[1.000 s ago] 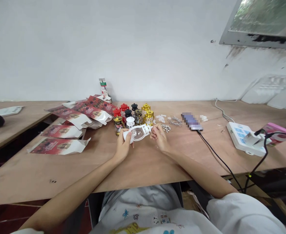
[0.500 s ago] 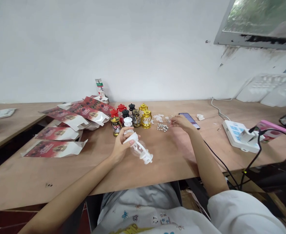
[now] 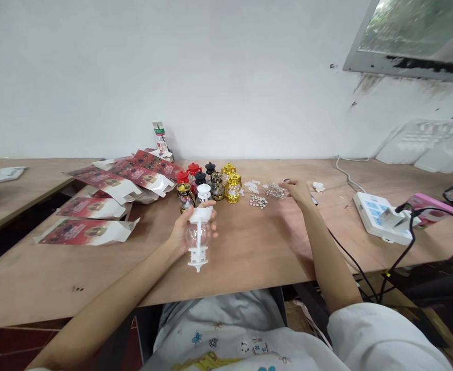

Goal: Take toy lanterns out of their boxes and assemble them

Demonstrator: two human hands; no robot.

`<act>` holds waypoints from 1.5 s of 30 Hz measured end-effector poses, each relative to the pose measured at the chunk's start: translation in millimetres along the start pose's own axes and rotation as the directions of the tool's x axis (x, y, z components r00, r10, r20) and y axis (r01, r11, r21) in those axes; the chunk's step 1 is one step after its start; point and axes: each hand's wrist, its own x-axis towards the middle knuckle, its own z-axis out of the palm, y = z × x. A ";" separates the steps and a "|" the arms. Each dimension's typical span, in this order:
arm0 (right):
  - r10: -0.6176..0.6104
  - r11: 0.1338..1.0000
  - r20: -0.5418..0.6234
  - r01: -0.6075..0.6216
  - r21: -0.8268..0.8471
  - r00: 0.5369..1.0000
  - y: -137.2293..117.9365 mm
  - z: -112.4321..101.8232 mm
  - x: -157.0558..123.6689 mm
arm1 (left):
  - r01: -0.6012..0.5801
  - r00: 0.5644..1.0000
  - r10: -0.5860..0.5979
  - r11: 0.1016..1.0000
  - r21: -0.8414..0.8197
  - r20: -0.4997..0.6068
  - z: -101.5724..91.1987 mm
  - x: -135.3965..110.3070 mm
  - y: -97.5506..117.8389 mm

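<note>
My left hand is closed around a small white lantern with a clear round globe. The lantern is upside down, its base up and its pointed cap toward me. At the right, my right hand is at the edge of a pile of thin silver wire pieces. Its fingers are drawn together; what they hold, if anything, is too small to make out. Beside the wires lie several small silver discs and small white plastic pieces. A phone is mostly hidden behind my right hand.
Several small lanterns stand in a group, among them a gold one, a red one and a white one. Red printed boxes lie piled at the left. A power strip with black cables is at the right.
My left hand has turned the white lantern from a slant to nearly vertical, cap still downward, and shifted it left. My right hand has moved slightly right, uncovering the wire pile.
</note>
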 end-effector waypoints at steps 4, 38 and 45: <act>-0.042 0.983 -0.175 0.010 -0.181 0.984 5.0 10.6 4.7 | 0.002 0.999 -0.004 0.999 0.044 0.053 -2.1 0.7 -2.4; -0.909 0.318 -0.110 0.838 0.444 0.403 -68.1 76.5 -139.7 | -0.120 0.899 0.397 -0.187 0.975 0.187 -2.8 -4.1 -15.7; -0.808 0.510 0.019 0.683 0.523 0.588 -69.5 86.4 -152.9 | -0.101 0.895 0.397 -0.258 0.961 0.201 -5.1 -3.0 -16.6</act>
